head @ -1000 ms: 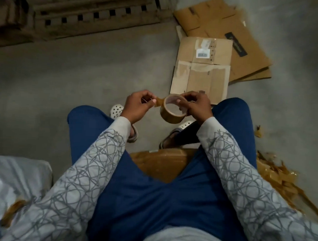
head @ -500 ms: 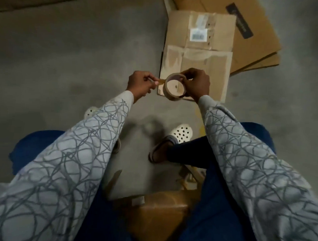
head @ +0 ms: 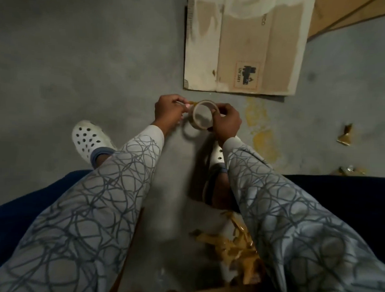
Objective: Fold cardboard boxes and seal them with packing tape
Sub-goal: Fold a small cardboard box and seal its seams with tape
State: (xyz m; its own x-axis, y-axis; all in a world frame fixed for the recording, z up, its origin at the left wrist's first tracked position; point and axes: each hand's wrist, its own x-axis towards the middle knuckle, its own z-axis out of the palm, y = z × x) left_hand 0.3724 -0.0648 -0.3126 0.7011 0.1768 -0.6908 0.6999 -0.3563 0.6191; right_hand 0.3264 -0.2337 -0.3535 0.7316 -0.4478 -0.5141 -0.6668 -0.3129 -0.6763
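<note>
Tape roll (head: 202, 114) gripped by right hand (head: 226, 123); left hand (head: 167, 112) pinches free end (head: 192, 102); skewed pull risks splitting strip.

Both arms stretched fwd, hands close together w/ knuckles up. L hand (head: 167, 111) fingers curled, pinching tape end (head: 192, 102); R hand (head: 227, 123) fingers wrapped round tape roll (head: 200, 125).

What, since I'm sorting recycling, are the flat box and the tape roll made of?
Flat box: matte brown cardboard, likely corrugated; creases and torn pale patches show. Tape roll: glossy brown film, probably plastic, on a pale, seemingly cardboard core.
</note>
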